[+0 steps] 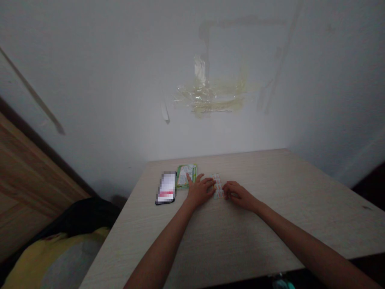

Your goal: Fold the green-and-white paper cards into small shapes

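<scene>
The small printed sheet (217, 185) is lying flat on the table (255, 170), between the two hands, and its rows of coloured marks are facing up. The left hand (200, 192) is spreading palm down, its inner fingers reaching the sheet's left edge — probably to be steadying so light a piece, which could otherwise be sliding about. Its grip is spread and loose rather than clasping anything. The outermost finger is extending over the green packet (182, 176), apparently only because the hand is fanning so wide; whether it is pressing there, I cannot tell.

The right hand (240, 196) is curling in at the sheet's lower right edge, its fingers bending inward. Its fingertips are partly hiding one another, so I cannot tell whether its grip is pinching the edge or merely resting beside it. Both forearms are angling inward, which is likely giving the hands a balanced hold from opposite sides.

The phone (167, 188) is lying face up just left of the packet, its blurred screen showing — perhaps so placed to be remaining readable while leaving the sheet within reach of both hands.
</scene>
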`<control>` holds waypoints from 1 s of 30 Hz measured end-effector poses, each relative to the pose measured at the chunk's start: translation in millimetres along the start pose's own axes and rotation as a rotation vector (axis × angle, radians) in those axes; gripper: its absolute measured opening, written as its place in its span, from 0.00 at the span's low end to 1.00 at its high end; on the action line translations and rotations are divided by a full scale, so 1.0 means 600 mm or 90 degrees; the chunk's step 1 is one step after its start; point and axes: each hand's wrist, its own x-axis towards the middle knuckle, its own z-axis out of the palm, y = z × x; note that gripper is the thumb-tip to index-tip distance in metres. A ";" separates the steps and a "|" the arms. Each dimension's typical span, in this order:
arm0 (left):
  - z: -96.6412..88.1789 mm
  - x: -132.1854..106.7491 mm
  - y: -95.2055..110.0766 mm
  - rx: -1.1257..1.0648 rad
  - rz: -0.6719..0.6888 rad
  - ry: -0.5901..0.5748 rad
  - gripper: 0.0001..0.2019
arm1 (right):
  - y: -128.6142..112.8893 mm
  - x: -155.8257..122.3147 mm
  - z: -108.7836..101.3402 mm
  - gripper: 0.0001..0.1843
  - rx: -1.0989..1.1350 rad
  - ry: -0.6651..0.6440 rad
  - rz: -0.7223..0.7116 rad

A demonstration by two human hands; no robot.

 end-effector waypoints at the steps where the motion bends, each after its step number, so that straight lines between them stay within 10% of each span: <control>1: 0.000 0.000 0.000 -0.002 0.000 -0.001 0.18 | 0.001 0.000 0.000 0.04 0.005 0.001 0.002; 15: -0.001 -0.008 0.000 0.015 -0.013 0.005 0.24 | 0.044 -0.005 0.021 0.10 0.121 0.134 0.127; 30: -0.002 -0.009 -0.010 0.010 0.002 -0.027 0.22 | 0.027 0.006 0.016 0.14 -0.071 0.068 0.074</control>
